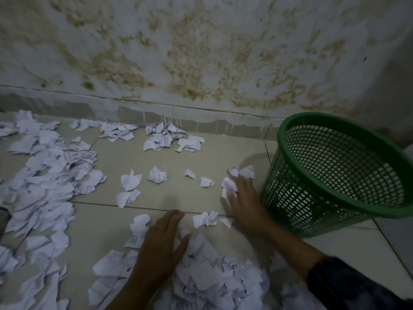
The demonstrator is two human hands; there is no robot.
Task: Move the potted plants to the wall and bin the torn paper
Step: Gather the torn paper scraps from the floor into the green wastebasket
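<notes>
left hand (163, 245) lies flat, fingers straight, on torn paper (201, 276) on the floor; right hand (243, 204), blurred, fingers spread on scraps beside the green basket (335, 175).

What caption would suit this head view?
Two hands sweep torn paper across floor tiles beside a green bin.

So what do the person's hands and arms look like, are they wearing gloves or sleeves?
No gloves: both the left hand and the right hand are bare, with no rings or watch visible. The left forearm shows uncovered to the picture's edge. The right forearm is bare partway, then covered by a dark sleeve, apparently dark blue with a faint mottled pattern, though the dim light makes this uncertain.
</notes>
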